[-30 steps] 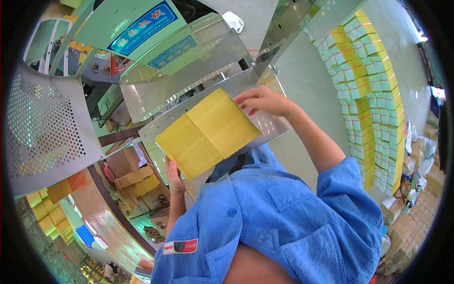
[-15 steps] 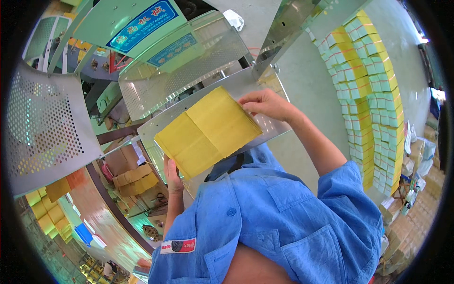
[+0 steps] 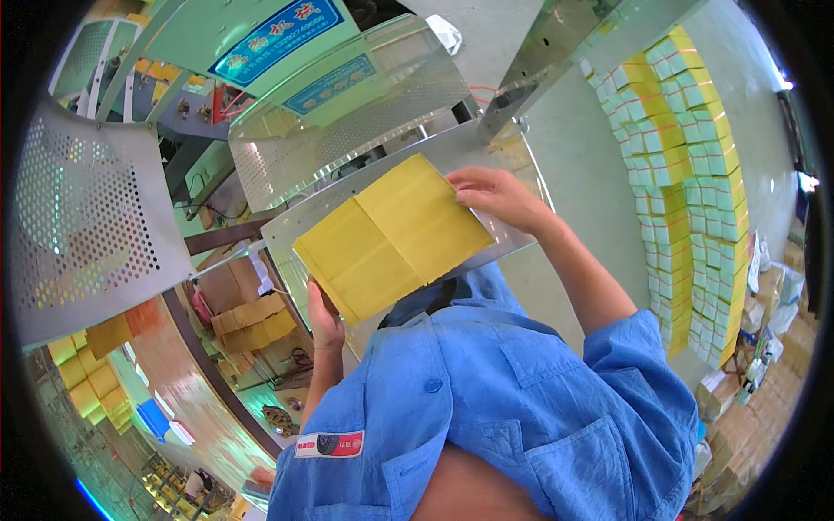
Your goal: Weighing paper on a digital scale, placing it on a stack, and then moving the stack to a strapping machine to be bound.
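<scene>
A stack of yellow paper sheets (image 3: 391, 234) with a crease across its middle lies tilted over the metal worktable in front of my body. My left hand (image 3: 325, 319) grips its near left corner, the thumb along the edge and the other fingers mostly hidden beneath. At the far right edge my right hand (image 3: 497, 198) is closed, its bent fingers and thumb against the sheets. Under the stack, the bare grey metal tabletop (image 3: 291, 227) shows at the left and along the back.
Behind the tabletop stands a pale green machine with a clear perforated guard (image 3: 347, 130). A perforated metal panel (image 3: 87, 226) is at the left. Long rows of banded white-and-yellow bundles (image 3: 669, 182) stand on the floor to the right. Cardboard (image 3: 252, 326) lies on a lower shelf at the left.
The sheets' right and lower edges look more even than before. Both hands keep their places on the stack, and the whole view has shifted slightly.
</scene>
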### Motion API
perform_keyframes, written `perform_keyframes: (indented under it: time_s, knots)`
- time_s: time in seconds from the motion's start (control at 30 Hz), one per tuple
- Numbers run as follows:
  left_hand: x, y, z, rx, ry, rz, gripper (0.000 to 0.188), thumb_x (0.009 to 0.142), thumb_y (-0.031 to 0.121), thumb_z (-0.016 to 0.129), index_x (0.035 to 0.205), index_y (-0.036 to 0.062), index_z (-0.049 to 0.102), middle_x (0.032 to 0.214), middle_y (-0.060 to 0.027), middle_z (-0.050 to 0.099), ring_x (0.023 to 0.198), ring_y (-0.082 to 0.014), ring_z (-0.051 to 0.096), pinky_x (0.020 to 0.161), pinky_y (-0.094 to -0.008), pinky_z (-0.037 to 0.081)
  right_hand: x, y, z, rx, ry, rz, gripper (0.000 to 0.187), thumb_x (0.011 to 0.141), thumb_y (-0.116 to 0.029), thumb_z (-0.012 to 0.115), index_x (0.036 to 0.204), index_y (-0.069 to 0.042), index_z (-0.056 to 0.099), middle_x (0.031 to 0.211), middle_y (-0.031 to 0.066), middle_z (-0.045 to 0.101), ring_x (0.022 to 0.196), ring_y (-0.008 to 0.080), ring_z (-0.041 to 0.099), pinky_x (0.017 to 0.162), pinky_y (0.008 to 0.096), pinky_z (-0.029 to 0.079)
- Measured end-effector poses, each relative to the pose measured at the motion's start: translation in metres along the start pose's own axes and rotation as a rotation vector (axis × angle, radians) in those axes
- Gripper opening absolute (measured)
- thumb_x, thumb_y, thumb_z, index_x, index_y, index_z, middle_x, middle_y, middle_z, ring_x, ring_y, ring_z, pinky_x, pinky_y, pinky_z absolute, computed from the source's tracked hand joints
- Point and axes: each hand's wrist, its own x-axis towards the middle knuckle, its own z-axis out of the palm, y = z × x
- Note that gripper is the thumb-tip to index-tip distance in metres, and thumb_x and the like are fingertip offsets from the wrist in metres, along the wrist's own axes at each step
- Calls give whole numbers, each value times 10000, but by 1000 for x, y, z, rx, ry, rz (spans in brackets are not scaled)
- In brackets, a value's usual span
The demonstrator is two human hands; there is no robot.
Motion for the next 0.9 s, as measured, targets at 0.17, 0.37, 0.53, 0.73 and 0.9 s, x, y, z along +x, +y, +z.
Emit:
perform_keyframes:
  time_s: [0.17,0.37,0.53,0.73,0.9]
  knots:
    - [11,-3,-3,24,38,-89,446,1028,353,392,1303,14,485,1236,-80,566,1113,-182,562,932,-325,457,-6,-9,7,146,-23,52,420,918,-295,588,1274,-72,576,1236,82,615,1134,199,578,973,346,445]
    - [23,-14,5,6,-27,-151,400,1027,318,403,1251,8,521,1168,-113,581,1080,-214,571,911,-343,466,-4,-7,12,472,1,287,427,949,-274,544,1328,-80,506,1247,65,581,1187,171,515,995,323,407]
    - [11,-27,21,536,298,261,396,1008,244,417,1263,-48,495,1227,-204,545,1146,-331,524,1014,-420,390,0,-24,7,462,49,-9,384,968,-182,529,1326,-47,500,1262,46,578,1179,149,515,1008,291,394]
    - [47,-64,4,837,-88,402,429,1022,306,363,1256,-16,525,1261,-144,579,1136,-262,575,891,-364,486,10,-7,3,393,275,-152,348,937,-23,510,1283,-10,540,1204,39,619,1102,131,566,967,260,426]
    - [75,-59,44,567,-192,348,300,916,143,569,1169,-18,551,1107,-188,622,1027,-356,597,882,-426,472,6,10,1,431,501,-269,311,907,23,524,1210,2,587,1145,28,634,1059,117,579,921,251,448]
